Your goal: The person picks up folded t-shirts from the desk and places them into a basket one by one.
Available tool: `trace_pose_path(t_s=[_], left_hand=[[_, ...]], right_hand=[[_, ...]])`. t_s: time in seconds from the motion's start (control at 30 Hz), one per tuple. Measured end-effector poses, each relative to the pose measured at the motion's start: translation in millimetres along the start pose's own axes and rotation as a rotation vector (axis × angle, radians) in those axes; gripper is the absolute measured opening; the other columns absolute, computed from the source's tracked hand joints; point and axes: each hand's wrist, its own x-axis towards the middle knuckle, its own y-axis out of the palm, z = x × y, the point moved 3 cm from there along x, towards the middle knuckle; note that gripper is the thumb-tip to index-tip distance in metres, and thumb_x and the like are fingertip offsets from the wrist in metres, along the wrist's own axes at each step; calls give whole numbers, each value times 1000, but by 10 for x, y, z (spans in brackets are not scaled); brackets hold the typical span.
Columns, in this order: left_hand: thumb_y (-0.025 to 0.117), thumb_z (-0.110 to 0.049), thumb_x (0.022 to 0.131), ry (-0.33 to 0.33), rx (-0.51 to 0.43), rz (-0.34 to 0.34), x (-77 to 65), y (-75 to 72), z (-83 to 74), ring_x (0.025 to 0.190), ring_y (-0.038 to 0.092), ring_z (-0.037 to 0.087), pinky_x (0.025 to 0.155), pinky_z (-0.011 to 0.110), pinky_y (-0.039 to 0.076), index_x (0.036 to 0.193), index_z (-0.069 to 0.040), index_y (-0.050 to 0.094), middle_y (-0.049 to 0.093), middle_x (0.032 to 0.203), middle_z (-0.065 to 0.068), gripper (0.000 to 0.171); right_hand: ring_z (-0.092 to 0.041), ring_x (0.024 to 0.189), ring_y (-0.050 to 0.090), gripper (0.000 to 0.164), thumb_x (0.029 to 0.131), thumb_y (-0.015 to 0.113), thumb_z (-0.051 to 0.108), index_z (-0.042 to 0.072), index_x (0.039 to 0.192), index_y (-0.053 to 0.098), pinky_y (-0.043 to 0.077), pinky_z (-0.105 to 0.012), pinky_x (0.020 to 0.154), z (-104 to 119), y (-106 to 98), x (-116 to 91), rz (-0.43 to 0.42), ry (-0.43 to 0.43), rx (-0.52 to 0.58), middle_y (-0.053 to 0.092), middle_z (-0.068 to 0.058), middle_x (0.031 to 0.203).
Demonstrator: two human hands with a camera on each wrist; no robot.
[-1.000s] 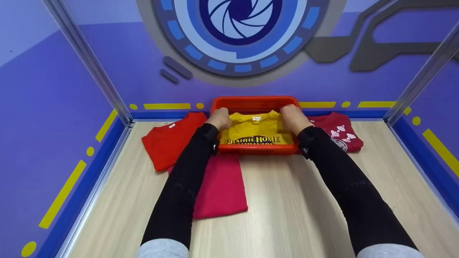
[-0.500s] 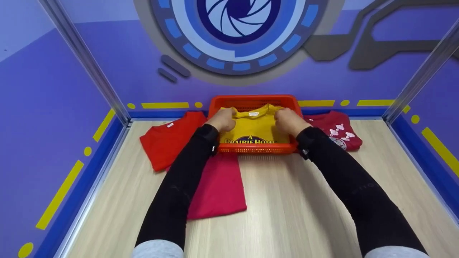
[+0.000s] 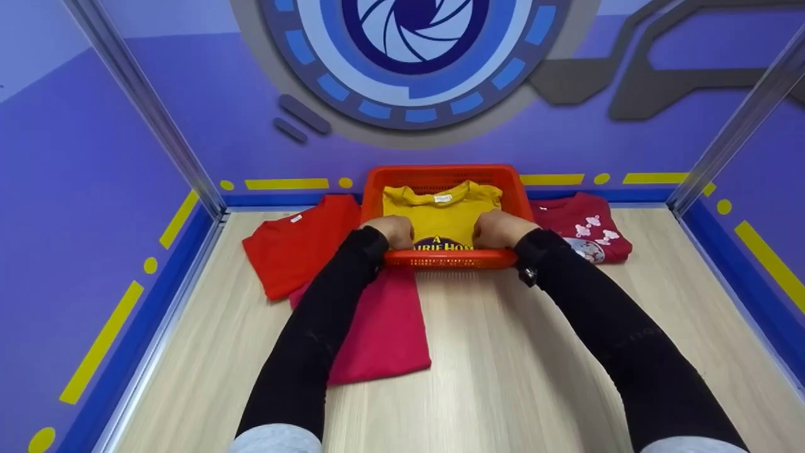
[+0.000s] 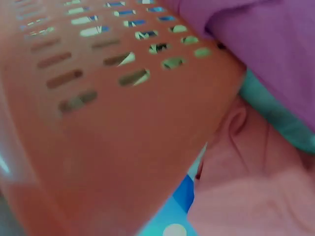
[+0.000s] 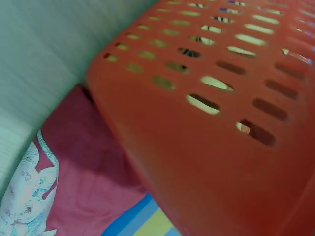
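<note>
A folded yellow T-shirt (image 3: 443, 214) with dark printed lettering lies in the red-orange basket (image 3: 449, 259) against the back wall. Inside the basket's near left part, my left hand (image 3: 396, 231) touches the T-shirt's left side, knuckles up. My right hand (image 3: 497, 229) mirrors it on the right side of the shirt. The fingers of both hands look bent downward, but their tips are hidden, so a grip on the cloth cannot be made out. Both wrist views show only the perforated basket wall (image 4: 118, 142) and shirts outside it, with no fingers visible.
Left of the basket lies a folded red shirt (image 3: 302, 242), overlapping a crimson shirt (image 3: 390, 333) nearer the front. A dark red shirt with pale flower prints (image 3: 588, 229) lies to the right. Printed wall panels (image 3: 188, 94) enclose the wooden tabletop (image 3: 490, 365).
Both hands first drew the yellow shirt's collar up and back, then left its shoulders and moved down towards the basket's near rim. The shirt has stayed in place over the last half second.
</note>
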Motion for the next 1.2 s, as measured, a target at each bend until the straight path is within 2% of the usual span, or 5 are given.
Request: trace_pose_path(t_s=[0.23, 0.5, 0.77, 0.93, 1.2], left_hand=[[58, -29, 114, 120, -104, -186, 52, 24, -95, 75, 52, 18, 77, 33, 44, 88, -7, 74, 60, 81, 3, 38], [26, -68, 116, 109, -183, -20, -85, 59, -160, 144, 63, 29, 127, 47, 44, 142, -11, 73, 69, 149, 13, 78], [59, -30, 115, 395, -115, -516, -536, 16, -395, 76, 59, 13, 79, 32, 55, 101, -12, 79, 65, 82, -2, 30], [61, -32, 114, 475, -83, -604, -1063, 199, -419, 72, 56, 15, 72, 33, 51, 88, -16, 69, 56, 76, -3, 32], [69, -32, 110, 205, 17, -557, -1444, 948, 142, 120, 71, 33, 104, 50, 61, 130, -8, 77, 76, 126, 12, 32]], right_hand=[[-24, 89, 68, 27, 108, 67, 25, 5, 107, 85, 59, -44, 91, 6, -54, -96, -55, -63, 46, 79, -10, 96], [-26, 97, 71, 44, 118, 51, 38, 6, 120, 81, 58, -49, 102, -43, -57, -162, -27, -90, 105, 79, -11, 105], [-14, 63, 52, 29, 110, 64, 23, 11, 86, 73, 48, -32, 66, 391, -64, -604, -550, -313, 164, 56, 2, 68], [-9, 60, 50, 26, 104, 69, 16, 16, 78, 67, 46, -27, 59, 747, 263, -955, -599, -439, 184, 56, 5, 66], [-21, 97, 79, 14, 106, 71, 15, 7, 112, 82, 66, -39, 89, 1079, 967, -919, -394, -509, 91, 82, -5, 105]])
